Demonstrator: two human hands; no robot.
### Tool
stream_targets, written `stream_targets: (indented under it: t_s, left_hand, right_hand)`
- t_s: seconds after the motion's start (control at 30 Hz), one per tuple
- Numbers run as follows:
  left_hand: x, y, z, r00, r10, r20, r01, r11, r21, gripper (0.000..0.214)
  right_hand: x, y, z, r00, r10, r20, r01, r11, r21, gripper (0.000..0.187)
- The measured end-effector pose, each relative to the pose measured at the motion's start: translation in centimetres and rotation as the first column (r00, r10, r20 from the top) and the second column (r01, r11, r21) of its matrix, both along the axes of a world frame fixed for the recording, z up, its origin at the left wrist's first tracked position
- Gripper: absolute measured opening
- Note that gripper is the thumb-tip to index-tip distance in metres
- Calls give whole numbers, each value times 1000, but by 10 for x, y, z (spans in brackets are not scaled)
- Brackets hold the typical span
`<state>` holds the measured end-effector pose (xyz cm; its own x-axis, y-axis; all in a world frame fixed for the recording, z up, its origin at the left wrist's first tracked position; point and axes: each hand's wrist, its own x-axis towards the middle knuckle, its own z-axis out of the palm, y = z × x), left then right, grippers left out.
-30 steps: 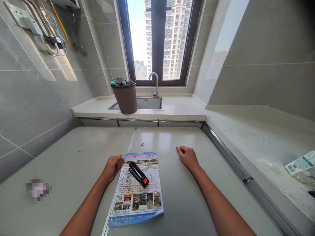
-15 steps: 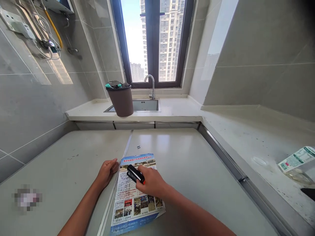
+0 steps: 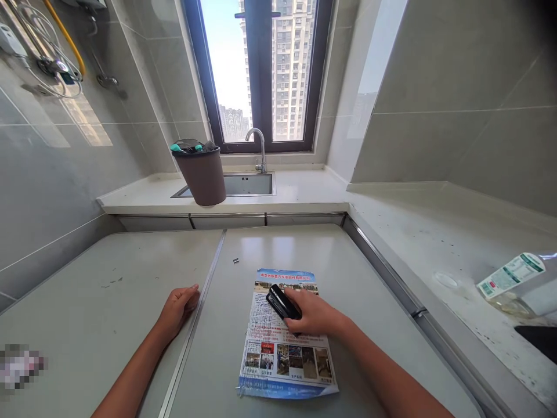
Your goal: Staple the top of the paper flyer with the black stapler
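My right hand [image 3: 310, 312] grips a black stapler [image 3: 282, 302] and rests with it on the upper half of a printed flyer [image 3: 285, 388]. The flyer lies face up on the table, with blue bands at top and bottom, text and several photos. My left hand [image 3: 177, 310] lies on the table near the metal seam, left of the flyer and apart from it. Its fingers are curled in, and nothing shows in them. Small silver pieces, like strips of staples [image 3: 235, 260], lie beyond the flyer.
A brown bin [image 3: 202, 180] with a dark liner stands by the sink [image 3: 250, 186] under the faucet [image 3: 261, 151]. On the right counter [image 3: 391, 220] a clear labelled bottle [image 3: 513, 278] lies on its side. A blurred patch [image 3: 21, 366] covers something at left.
The flyer has moved right across the table together with my right hand and the stapler, and it lies straighter. My left hand is now apart from it. The camera view has shifted slightly.
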<state>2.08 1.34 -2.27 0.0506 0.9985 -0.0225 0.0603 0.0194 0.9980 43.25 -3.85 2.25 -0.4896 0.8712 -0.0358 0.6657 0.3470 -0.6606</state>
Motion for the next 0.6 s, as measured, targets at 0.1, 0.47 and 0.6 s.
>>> stream_targets:
  t_s: [0.1, 0.47, 0.6]
  left_hand:
    - [21, -4, 6, 979, 73, -189, -59, 995, 76, 60]
    - [152, 19, 3, 666, -142, -732, 581, 715, 389, 35]
    - [145, 23, -3, 597, -221, -771, 658, 684, 313, 43]
  right_hand:
    - [-2, -4, -6, 999, 7, 34, -11, 994, 104, 30]
    - [2, 4, -16, 1000, -26, 6, 25, 979, 202, 12]
    - [10, 11, -20, 995, -101, -6, 99, 967, 233, 16]
